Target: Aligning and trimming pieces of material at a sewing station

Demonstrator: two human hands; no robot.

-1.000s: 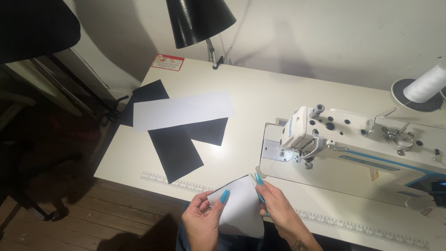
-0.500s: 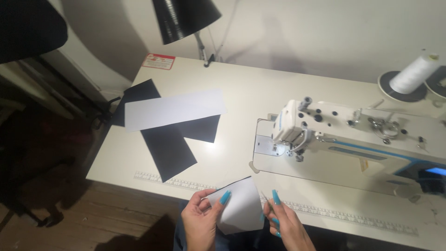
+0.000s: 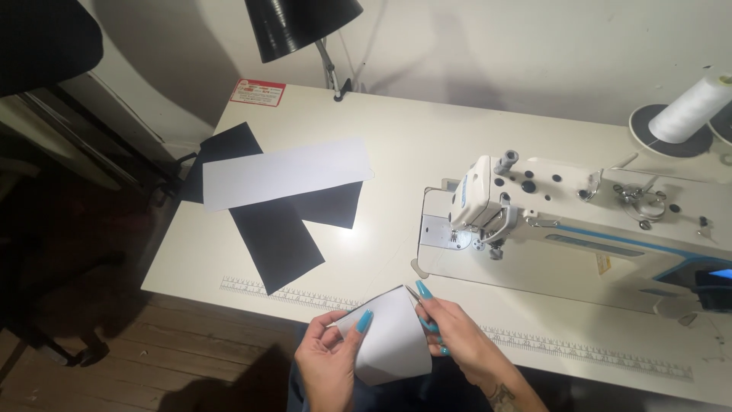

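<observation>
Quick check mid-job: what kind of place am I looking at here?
Most likely a sewing workroom: an industrial sewing machine set into a cream table, a thread cone on its stand, and cut black and white fabric pieces laid out beside it.

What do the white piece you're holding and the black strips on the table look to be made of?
White piece: likely thin fabric or stiff interfacing, matte; it bows between left hand and right hand. It could be paper.
Black strips: matte, flat, clean-cut, probably fabric; a white strip overlaps them.
</observation>
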